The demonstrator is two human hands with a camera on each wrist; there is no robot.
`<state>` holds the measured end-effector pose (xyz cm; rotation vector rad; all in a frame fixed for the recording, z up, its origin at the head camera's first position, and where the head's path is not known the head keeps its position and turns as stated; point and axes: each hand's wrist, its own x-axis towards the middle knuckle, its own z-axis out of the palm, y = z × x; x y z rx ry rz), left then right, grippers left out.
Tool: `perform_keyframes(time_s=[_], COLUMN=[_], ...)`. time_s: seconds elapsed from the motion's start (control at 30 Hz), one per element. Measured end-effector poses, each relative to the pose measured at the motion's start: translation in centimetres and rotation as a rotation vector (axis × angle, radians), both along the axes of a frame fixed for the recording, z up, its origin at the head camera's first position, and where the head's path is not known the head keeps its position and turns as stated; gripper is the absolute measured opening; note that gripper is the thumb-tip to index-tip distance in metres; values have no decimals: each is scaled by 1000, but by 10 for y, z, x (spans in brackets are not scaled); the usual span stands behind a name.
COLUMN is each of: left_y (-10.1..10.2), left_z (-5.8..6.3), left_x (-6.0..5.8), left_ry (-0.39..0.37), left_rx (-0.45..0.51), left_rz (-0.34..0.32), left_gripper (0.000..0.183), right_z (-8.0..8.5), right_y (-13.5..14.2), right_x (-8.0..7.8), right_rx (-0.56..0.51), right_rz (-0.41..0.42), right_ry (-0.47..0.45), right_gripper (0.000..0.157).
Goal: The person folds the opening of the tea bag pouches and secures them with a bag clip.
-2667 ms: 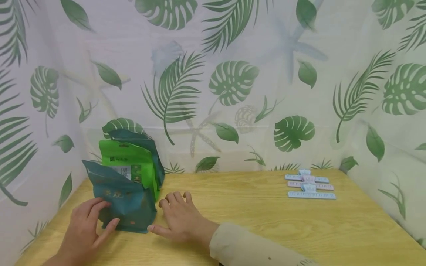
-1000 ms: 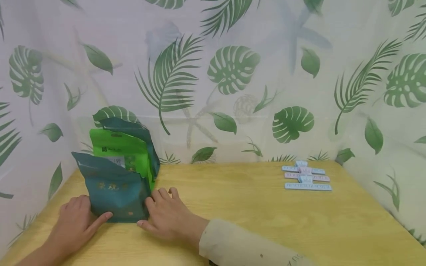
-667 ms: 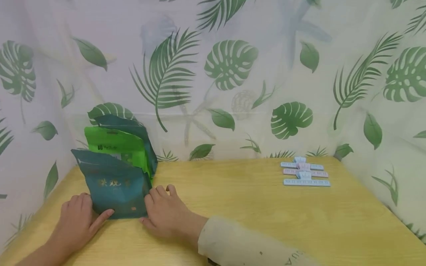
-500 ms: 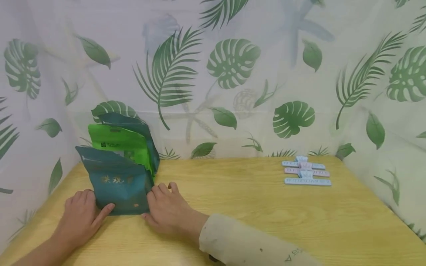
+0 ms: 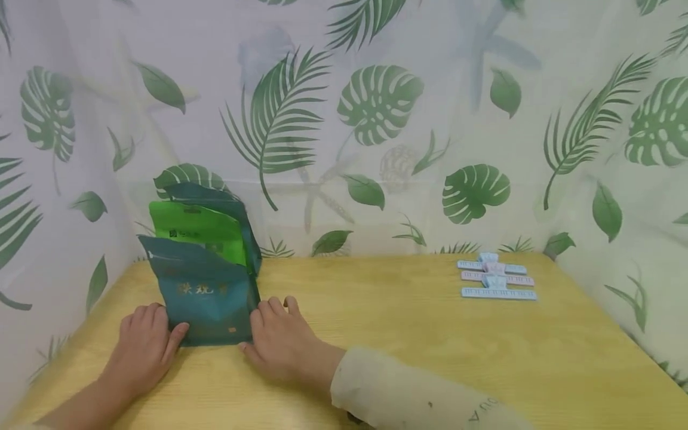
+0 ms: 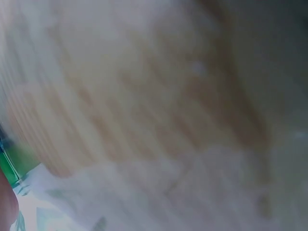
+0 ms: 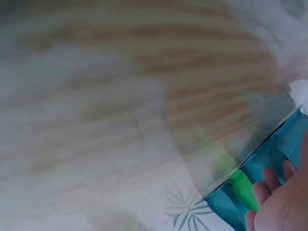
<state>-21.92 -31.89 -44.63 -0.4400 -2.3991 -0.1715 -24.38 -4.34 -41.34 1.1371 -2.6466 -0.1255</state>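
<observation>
In the head view a dark teal tea pouch (image 5: 206,304) with gold lettering stands upright on the wooden table, its top slanting down to the right. My left hand (image 5: 144,340) grips its lower left side, thumb at the front and fingers along the edge. At the lower right side, my right hand (image 5: 285,340) holds the pouch, thumb low by the front corner. Close behind stands a bright green pouch (image 5: 199,220), and behind that another teal pouch (image 5: 206,196). The right wrist view shows curled right fingers (image 7: 262,192) before the row of pouches.
Three long bag clips, a front blue one (image 5: 497,293), a pink one (image 5: 521,280) and a rear blue one (image 5: 515,269), lie at the back right of the table (image 5: 408,334). A leaf-print cloth (image 5: 376,36) hangs behind and at both sides.
My right hand has come in to the front pouch's right edge and my left has settled lower on its left. The front pouch has straightened and moved back toward the green one.
</observation>
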Motion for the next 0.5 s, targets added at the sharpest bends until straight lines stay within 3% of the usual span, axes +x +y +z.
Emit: perform_keyframes(time_s=[0.17, 0.5], left_y=[1, 5], left_z=[5, 1], left_x=[-3, 2], left_ry=[-52, -63], left_rx=[4, 13], left_rz=[19, 2], left_gripper=[47, 42], right_z=[1, -5], right_y=[-1, 3], right_x=[-5, -2], right_rx=[0, 5], right_rz=[-8, -7], right_ry=[6, 13], right_gripper=[42, 45])
